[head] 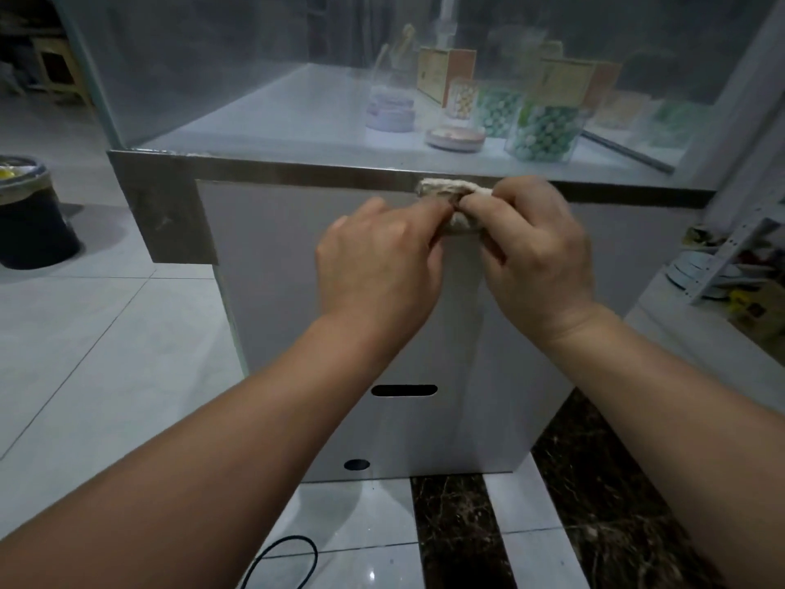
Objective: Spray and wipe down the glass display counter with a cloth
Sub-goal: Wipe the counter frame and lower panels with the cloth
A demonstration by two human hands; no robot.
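Observation:
The glass display counter [238, 99] stands in front of me, its glass hazy, with a dark metal strip [297, 168] along the lower edge and a white cabinet panel below. A small bunched off-white cloth [446, 190] sits in front of that strip at the centre. My left hand [378, 265] pinches the cloth's left end with curled fingers. Curled round the cloth's right part is my right hand [539, 248]. No spray bottle is in view.
Inside the case stand jars of green beads [543, 129], a lilac jar [391, 112], a round tin and cartons. A dark bin [29, 214] sits on the tiled floor at left. A cluttered shelf [730, 269] is at right. A black cable [284, 559] lies near my feet.

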